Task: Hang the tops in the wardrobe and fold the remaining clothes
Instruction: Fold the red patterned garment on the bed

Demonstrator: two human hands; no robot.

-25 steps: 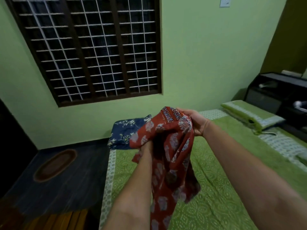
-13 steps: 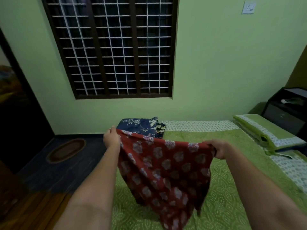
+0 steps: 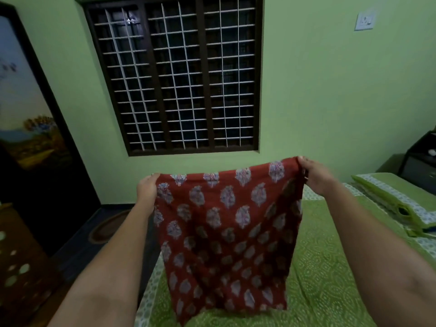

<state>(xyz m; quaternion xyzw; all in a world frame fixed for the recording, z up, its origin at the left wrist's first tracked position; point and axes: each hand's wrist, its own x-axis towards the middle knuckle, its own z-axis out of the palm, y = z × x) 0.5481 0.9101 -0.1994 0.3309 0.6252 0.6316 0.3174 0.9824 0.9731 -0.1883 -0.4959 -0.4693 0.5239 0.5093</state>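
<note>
Garment: a red printed cloth (image 3: 226, 232) with rows of pale floral motifs, held up in the air and spread wide, above the near left part of the bed. Its top edge runs taut from hand to hand, higher on the right. The rest hangs free in loose folds, and the lowest corner seems to reach the bed, though contact cannot be made out.
Step in hand: judging by the spread cloth, this is the opening-out stage, either to see what kind of garment it is or to square it before a fold. No sleeves or neckline show, so it looks like one of the pieces to fold rather than hang, though that is uncertain.
Next move: likely calls for lowering it flat on the bed, or bringing the two held corners together, keeping the top edge even so the fold lands straight.
Left hand (image 3: 147, 188): arm stretched forward, fingers closed over the top left corner of the cloth.
Right hand (image 3: 317, 175): arm stretched forward and raised a little higher, fingers pinching the top right corner.
Bed (image 3: 330, 267): green patterned cover, under and to the right of the cloth.
Pillow (image 3: 396, 199): green, at the far right of the bed.
Window (image 3: 174, 74): dark, barred, on the far green wall.
Wardrobe door (image 3: 26, 109): dark frame with a painted scene, far left.
</note>
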